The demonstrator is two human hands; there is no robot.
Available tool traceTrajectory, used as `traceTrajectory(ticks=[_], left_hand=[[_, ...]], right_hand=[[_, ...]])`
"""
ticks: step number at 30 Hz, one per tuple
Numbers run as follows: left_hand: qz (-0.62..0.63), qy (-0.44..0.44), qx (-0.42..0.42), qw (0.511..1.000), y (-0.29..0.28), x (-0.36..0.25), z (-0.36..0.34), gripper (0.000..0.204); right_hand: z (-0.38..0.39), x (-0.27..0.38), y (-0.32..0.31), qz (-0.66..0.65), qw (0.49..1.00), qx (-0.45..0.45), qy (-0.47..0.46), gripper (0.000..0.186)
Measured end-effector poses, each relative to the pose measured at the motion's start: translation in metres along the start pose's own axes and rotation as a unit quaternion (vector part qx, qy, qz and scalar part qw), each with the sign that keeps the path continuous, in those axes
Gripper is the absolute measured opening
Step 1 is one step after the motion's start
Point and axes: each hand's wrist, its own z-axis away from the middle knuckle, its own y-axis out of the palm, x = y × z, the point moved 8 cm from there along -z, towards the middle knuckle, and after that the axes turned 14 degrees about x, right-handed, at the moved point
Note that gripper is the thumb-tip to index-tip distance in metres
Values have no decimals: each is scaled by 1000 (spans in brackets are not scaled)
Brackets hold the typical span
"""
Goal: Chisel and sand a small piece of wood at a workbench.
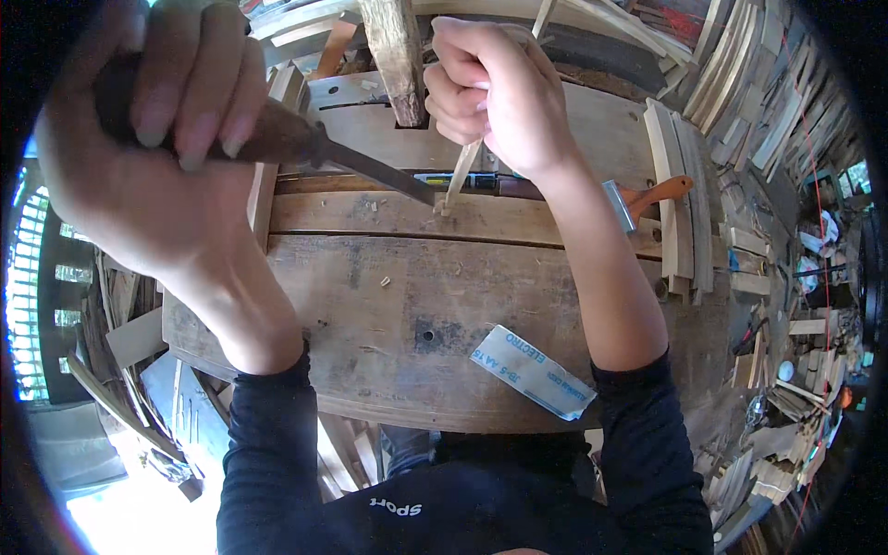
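Over workbench (370,324): left fingers (205,88) round chisel handle (279,132), right fingers (456,97) round wooden stick (460,174); both things part-hidden.

Mostly bare wood before us, with some metal and cloth.
On the chisel (319,151) we see a dull metal blade (379,175) and a matt wooden handle (282,135); the thin strip (460,174) is raw wood; we find the workbench (361,314) scuffed, matt wood, the post (393,55) rough timber, the paintbrush (657,196) smooth wood with a shiny metal ferrule (619,205), the sleeves (268,444) matt cloth; paper or plastic, we cannot tell, for the printed slip (535,372).
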Motion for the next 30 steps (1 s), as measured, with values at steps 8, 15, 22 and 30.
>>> traceTrajectory(ticks=[8,15,22,30], left_hand=[[-31,-2,-132,991,-17,34,5,16],[4,-48,-174,984,-18,65,3,21],[-56,-31,-302,951,-12,55,16,24],[-49,-6,-185,981,-18,35,8,18]], right_hand=[[6,0,-6,16,1000,-11,1,41],[8,5,-6,28,999,-21,-7,40],[4,3,-6,6,1000,0,9,43],[6,7,-6,36,999,-2,-3,43]])
